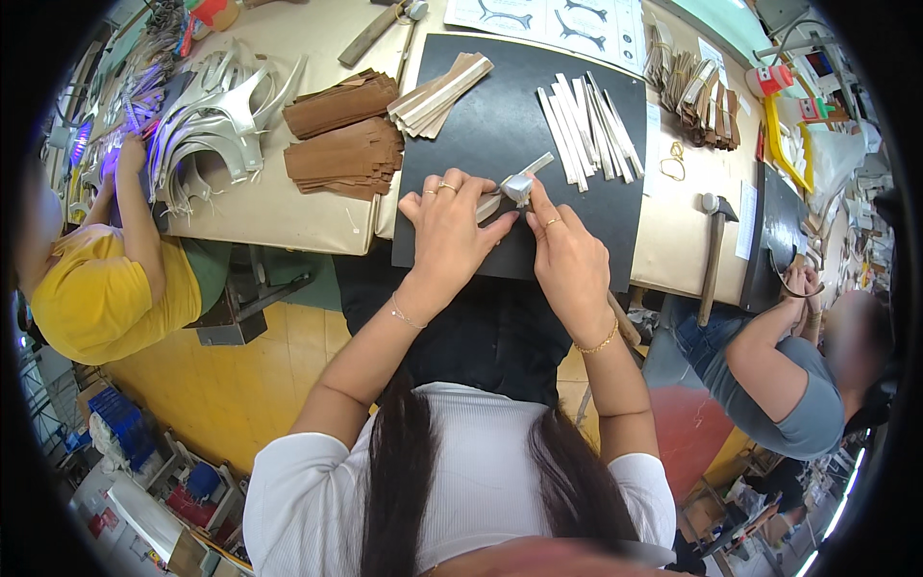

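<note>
My left hand [452, 226] is closed at the middle of the black mat [452, 115], its thumb and fingers pinching a narrow pale strip [488, 208]. My right hand [569, 245] is closed around a hammer, whose metal head [517, 188] rests on or just over the strip. Most of the handle is hidden under that hand; a wooden end [627, 325] shows beside the wrist. A silvery strip end [543, 163] sticks out past the head. Near the right hand, several slim white-silver strips [588, 130] lie on the mat. A fanned stack of pale strips [440, 94] lies at the mat's upper left.
Two brown strip stacks [344, 159] lie left of the mat, beyond them silvery curved pieces [216, 120]. Another hammer [714, 240] lies on the right, below bundled strips [707, 106]. A printed sheet [558, 24] lies at the back. Co-workers in yellow [106, 288] and grey-blue [793, 394] sit on either side.
</note>
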The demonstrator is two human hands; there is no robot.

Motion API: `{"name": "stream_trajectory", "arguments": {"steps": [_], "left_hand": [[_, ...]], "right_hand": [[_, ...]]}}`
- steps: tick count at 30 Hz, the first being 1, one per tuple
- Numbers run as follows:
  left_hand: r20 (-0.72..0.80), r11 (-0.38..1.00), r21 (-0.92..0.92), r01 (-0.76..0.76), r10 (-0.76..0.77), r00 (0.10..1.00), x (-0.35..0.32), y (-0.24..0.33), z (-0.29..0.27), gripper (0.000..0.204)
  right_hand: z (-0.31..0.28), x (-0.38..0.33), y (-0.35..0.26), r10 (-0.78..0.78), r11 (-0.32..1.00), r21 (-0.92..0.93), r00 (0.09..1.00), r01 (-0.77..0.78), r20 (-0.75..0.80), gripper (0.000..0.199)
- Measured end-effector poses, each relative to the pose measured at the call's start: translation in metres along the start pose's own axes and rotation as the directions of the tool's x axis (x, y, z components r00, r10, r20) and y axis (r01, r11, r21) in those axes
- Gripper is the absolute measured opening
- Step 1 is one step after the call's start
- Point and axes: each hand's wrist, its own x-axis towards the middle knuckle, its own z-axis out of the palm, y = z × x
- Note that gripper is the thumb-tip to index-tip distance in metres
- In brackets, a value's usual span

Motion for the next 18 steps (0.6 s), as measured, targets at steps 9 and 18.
{"name": "stream_trajectory", "arguments": {"steps": [9,18], "left_hand": [[0.147,0.986,-0.09,0.138,-0.124,0.981,0.0029,-0.0066,-0.0075,0.012],[0.124,0.988,-0.072,0.139,-0.13,0.984,0.0048,-0.003,-0.0027,0.008]], "right_hand": [[-0.0003,-0.0006,0.0012,0.023,1.0,-0.007,1.0,-0.023,0.007,0.044],[-0.0092,0.0026,0.0009,0.01,1.0,0.026,0.999,-0.009,-0.035,0.044]]}}
